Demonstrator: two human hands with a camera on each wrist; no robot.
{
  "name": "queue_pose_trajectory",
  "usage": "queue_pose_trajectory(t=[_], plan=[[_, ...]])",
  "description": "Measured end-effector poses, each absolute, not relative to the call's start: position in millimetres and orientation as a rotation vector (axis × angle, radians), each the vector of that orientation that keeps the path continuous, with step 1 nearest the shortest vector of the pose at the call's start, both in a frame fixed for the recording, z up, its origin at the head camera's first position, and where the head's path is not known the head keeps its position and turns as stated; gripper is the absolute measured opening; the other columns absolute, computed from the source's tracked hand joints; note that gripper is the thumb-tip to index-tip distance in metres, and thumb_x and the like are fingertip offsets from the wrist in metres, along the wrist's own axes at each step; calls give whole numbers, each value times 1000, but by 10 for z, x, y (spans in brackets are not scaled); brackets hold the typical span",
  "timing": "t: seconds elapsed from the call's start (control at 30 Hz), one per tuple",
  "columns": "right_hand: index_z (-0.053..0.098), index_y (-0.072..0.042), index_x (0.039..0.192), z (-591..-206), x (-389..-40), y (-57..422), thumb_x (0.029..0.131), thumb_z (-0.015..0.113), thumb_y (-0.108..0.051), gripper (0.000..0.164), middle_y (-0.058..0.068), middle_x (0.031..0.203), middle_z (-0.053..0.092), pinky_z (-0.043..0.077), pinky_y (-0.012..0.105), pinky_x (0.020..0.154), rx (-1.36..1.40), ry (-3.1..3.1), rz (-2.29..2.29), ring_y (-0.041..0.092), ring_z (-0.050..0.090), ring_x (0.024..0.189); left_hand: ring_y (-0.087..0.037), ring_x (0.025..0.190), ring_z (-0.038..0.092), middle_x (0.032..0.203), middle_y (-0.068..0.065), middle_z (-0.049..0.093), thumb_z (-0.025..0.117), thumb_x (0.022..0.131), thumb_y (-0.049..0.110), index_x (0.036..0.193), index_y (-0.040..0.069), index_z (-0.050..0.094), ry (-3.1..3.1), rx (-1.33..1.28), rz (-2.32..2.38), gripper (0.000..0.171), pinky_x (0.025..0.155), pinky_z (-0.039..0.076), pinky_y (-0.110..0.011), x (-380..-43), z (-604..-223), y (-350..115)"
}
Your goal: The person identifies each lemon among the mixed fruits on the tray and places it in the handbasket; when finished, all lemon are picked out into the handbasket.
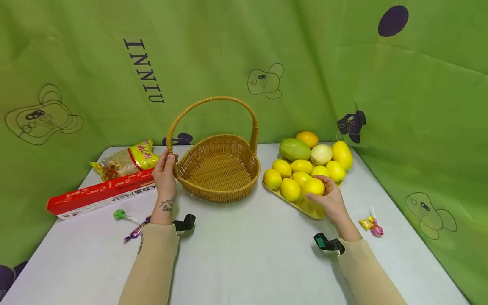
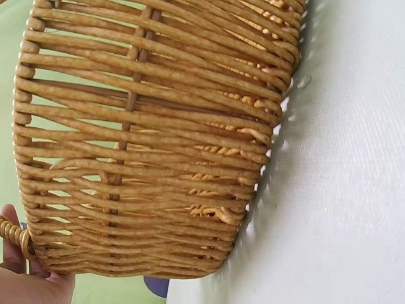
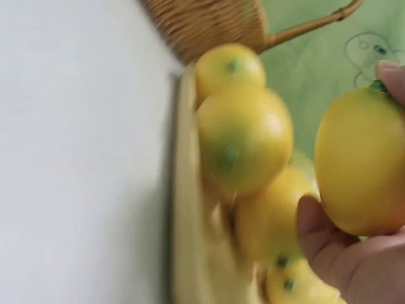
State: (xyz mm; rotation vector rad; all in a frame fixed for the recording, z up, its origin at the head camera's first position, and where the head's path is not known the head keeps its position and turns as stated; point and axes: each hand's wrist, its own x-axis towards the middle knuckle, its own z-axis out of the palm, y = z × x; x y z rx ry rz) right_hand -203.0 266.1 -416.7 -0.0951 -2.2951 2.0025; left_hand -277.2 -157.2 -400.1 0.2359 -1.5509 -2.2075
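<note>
A brown wicker basket (image 1: pixel 219 195) with a tall arched handle (image 1: pixel 213 99) stands at the middle back. At the left foot of that handle, my left hand (image 1: pixel 164 173) grips it; the left wrist view has the fingers around the wrapped handle beside the woven wall (image 2: pixel 152 158). My right hand (image 1: pixel 332 201) holds a yellow lemon (image 1: pixel 314 186) between thumb and fingers, raised over the yellow tray (image 1: pixel 316 210). In the right wrist view the held lemon (image 3: pixel 361 161) is apart from the other lemons (image 3: pixel 243 136). Several more lemons lie on the tray.
Behind the lemons are a green mango-like fruit (image 1: pixel 295 149), an orange fruit (image 1: pixel 307 139), a pale round fruit (image 1: pixel 321 154) and a long yellow fruit (image 1: pixel 342 155). At left lie a red pasta box (image 1: pixel 99 190), a noodle bag (image 1: pixel 126 161), a green lollipop (image 1: pixel 119 214); candies (image 1: pixel 376 230) at right.
</note>
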Motion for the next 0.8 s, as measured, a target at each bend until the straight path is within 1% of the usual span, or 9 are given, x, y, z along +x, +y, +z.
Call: queue_pose_trajectory(t=[0.17,0.27,0.37,0.43,0.53,0.67,0.8], plan=[[36,-4,127,-4038,-2158,2439,74,62,16,63,-2,125,39,45,12,85,61,-2100,2187,11,41,110,-4,94,57,85,16,64,55,94,19,132,6,51,-1581,236,-2184,41,94,42,-22,-2771,-4003,-1597],[35,-3,130,-3962,-2255,2239,74,59,18,65,-3,124,39,46,15,85,155,-2030,2278,12,43,109,-3,93,57,84,17,64,54,94,18,132,5,50,-1621,236,-2166,40,96,43,-24,-2781,-4000,-1612],[33,1,133,-3895,-2351,1992,72,57,20,69,-1,123,41,47,18,85,244,-1982,2346,14,45,108,-3,92,57,83,19,64,53,94,18,133,5,49,-1655,225,-2164,41,97,43,-26,-2797,-3996,-1621],[32,1,135,-3851,-2405,1807,72,58,19,70,1,124,41,47,18,85,278,-2004,2364,14,46,107,-3,92,57,83,19,64,53,94,18,133,5,48,-1675,215,-2165,42,97,43,-26,-2806,-3992,-1627],[31,2,137,-3797,-2486,1506,71,59,18,73,7,129,40,46,20,83,328,-2047,2395,17,45,107,-2,93,57,83,19,63,53,95,19,135,6,47,-1699,203,-2171,43,96,43,-25,-2814,-3987,-1647],[30,1,139,-3750,-2569,1115,71,60,14,75,16,133,39,45,24,82,398,-2163,2375,21,45,106,-3,94,57,85,16,63,53,95,19,135,8,47,-1723,208,-2180,42,92,44,-20,-2813,-3990,-1681],[34,-5,139,-3731,-2626,770,73,62,11,74,15,133,41,44,29,83,451,-2260,2350,24,46,107,-3,93,57,85,16,63,52,95,19,135,10,48,-1745,215,-2175,41,85,45,-16,-2800,-4000,-1708]])
